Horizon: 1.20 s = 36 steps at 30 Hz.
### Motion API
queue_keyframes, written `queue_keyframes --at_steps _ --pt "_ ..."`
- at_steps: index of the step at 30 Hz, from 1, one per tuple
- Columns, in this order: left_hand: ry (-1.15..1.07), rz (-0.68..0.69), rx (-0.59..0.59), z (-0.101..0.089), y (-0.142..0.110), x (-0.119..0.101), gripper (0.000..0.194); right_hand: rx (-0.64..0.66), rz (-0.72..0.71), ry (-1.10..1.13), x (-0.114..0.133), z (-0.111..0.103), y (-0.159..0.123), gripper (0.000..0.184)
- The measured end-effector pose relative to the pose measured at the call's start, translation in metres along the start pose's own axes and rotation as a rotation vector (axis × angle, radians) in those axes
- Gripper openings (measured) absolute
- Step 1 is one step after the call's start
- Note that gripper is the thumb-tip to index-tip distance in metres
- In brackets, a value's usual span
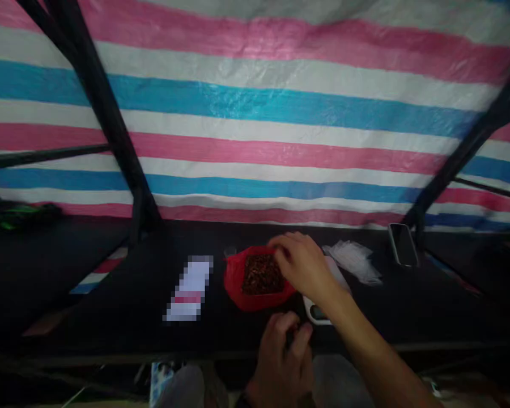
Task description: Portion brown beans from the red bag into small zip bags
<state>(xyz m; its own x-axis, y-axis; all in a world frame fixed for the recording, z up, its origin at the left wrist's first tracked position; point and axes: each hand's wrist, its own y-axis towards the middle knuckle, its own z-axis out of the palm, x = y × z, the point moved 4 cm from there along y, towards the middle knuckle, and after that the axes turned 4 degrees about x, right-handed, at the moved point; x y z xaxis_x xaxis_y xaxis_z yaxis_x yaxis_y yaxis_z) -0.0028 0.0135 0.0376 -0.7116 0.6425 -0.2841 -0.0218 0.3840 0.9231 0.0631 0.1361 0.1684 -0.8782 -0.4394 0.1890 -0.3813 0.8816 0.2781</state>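
Frame centre: I see the right hand (pixel 302 264), fingers loosely spread, over the red bag (pixel 255 277); left hand (pixel 284 347) curled below it, grip unclear.

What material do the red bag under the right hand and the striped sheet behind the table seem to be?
The red bag looks like thin, crumpled plastic film with a slight sheen. The striped sheet looks like woven plastic tarpaulin: it is glossy and wrinkled. The right hand reaches over the bag.

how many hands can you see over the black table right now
2. The right hand reaches over the red bag of brown bits; the left hand is curled at the table's near edge.
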Motion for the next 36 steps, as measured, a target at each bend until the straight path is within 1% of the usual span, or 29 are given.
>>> queue_keyframes --at_steps 1,2,4,5,7,8,10,11,13,15,16,17,18,19,20,21,22,24,25,27,28,29,30,31,32,33,34,36 --pt "-0.008 -0.020 0.001 0.003 0.002 0.003 0.034 0.053 -0.069 0.000 0.014 0.004 0.027 0.038" --pt "-0.014 -0.040 0.001 0.005 0.004 0.007 0.035 0.148 -0.120 -0.030 0.027 0.010 0.051 0.040" --pt "-0.022 -0.080 -0.007 0.008 0.009 0.015 0.036 0.268 -0.162 -0.052 0.048 0.023 0.092 0.036" --pt "-0.027 -0.098 -0.010 0.007 0.013 0.020 0.037 0.329 -0.176 -0.062 0.056 0.033 0.106 0.038" --pt "-0.031 -0.140 -0.027 0.004 0.020 0.030 0.038 0.429 -0.191 -0.076 0.068 0.053 0.124 0.051" --pt "-0.033 -0.161 -0.039 0.002 0.024 0.036 0.038 0.460 -0.194 -0.079 0.072 0.063 0.129 0.052" --pt "-0.047 -0.200 -0.068 -0.004 0.031 0.046 0.039 0.482 -0.193 -0.073 0.074 0.074 0.132 0.043" --pt "-0.056 -0.208 -0.082 -0.006 0.034 0.050 0.039 0.472 -0.194 -0.061 0.073 0.074 0.131 0.037" --pt "-0.075 -0.233 -0.106 -0.010 0.041 0.061 0.037 0.410 -0.204 -0.024 0.066 0.063 0.124 0.032" --pt "-0.101 -0.248 -0.103 -0.011 0.047 0.071 0.033 0.302 -0.222 0.029 0.054 0.038 0.108 0.037" --pt "-0.108 -0.275 -0.139 -0.013 0.050 0.076 0.032 0.252 -0.223 0.049 0.047 0.024 0.097 0.041" --pt "-0.115 -0.297 -0.166 -0.014 0.052 0.081 0.036 0.197 -0.222 0.082 0.039 0.010 0.083 0.043" --pt "-0.111 -0.328 -0.172 -0.014 0.054 0.084 0.042 0.142 -0.225 0.190 0.033 -0.004 0.068 0.043" --pt "-0.105 -0.355 -0.162 -0.013 0.056 0.087 0.050 0.162 -0.224 0.284 0.027 -0.012 0.052 0.042" --pt "-0.101 -0.374 -0.124 -0.011 0.057 0.087 0.056 0.215 -0.214 0.368 0.024 -0.017 0.036 0.040" --pt "-0.102 -0.382 -0.070 -0.007 0.058 0.086 0.058 0.282 -0.200 0.446 0.021 -0.018 0.021 0.041" --pt "-0.107 -0.380 -0.015 -0.004 0.058 0.084 0.054 0.305 -0.175 0.528 0.020 -0.019 0.008 0.039" --pt "-0.131 -0.367 0.060 0.004 0.056 0.077 0.044 0.272 -0.120 0.640 0.016 -0.019 -0.013 0.039" --pt "-0.144 -0.370 0.076 0.007 0.054 0.074 0.041 0.251 -0.100 0.685 0.011 -0.019 -0.020 0.040" --pt "-0.170 -0.405 0.078 0.014 0.050 0.072 0.037 0.173 -0.059 0.720 -0.008 -0.019 -0.029 0.046" --pt "-0.186 -0.431 0.071 0.017 0.047 0.072 0.036 0.120 -0.027 0.705 -0.024 -0.020 -0.032 0.048" --pt "-0.203 -0.461 0.067 0.020 0.045 0.074 0.036 0.000 0.037 0.642 -0.047 -0.022 -0.035 0.047" --pt "-0.219 -0.494 0.068 0.024 0.042 0.077 0.037 -0.138 0.132 0.537 -0.075 -0.025 -0.039 0.042" --pt "-0.232 -0.530 0.071 0.026 0.039 0.081 0.038 -0.247 0.257 0.405 -0.104 -0.027 -0.045 0.039" --pt "-0.241 -0.568 0.074 0.028 0.037 0.084 0.040 -0.280 0.390 0.252 -0.133 -0.025 -0.050 0.040" --pt "-0.248 -0.606 0.079 0.029 0.035 0.087 0.043 -0.258 0.523 0.102 -0.161 -0.020 -0.055 0.038" --pt "-0.245 -0.637 0.085 0.028 0.035 0.089 0.045 -0.250 0.600 0.051 -0.184 -0.014 -0.061 0.036" --pt "-0.182 -0.649 0.079 0.021 0.042 0.090 0.046 -0.246 0.687 0.009 -0.217 -0.001 -0.069 0.034"
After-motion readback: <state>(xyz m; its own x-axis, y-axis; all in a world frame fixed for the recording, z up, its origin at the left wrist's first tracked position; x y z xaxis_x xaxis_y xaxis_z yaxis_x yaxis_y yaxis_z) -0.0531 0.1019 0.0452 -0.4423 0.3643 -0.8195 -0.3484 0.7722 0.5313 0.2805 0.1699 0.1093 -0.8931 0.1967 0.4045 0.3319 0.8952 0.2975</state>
